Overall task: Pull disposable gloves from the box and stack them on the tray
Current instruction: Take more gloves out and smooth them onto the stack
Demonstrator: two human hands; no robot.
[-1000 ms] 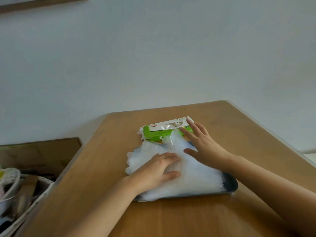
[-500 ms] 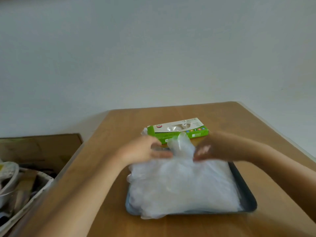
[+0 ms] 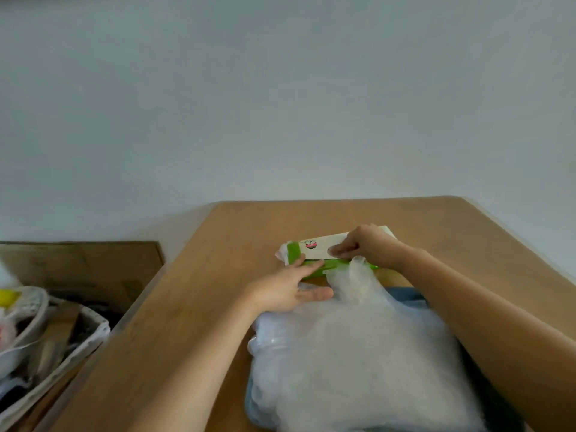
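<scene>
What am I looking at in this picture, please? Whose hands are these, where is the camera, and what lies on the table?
No machine here: a person works with bare hands, and the camera sits on their head, looking down. On the wooden table lies a green and white glove box. Nearer is a dark tray under a pile of clear gloves. The left hand rests straight fingers against the box. The right hand curls its fingers on the box top; whether it pinches a glove is too blurred to tell.
</scene>
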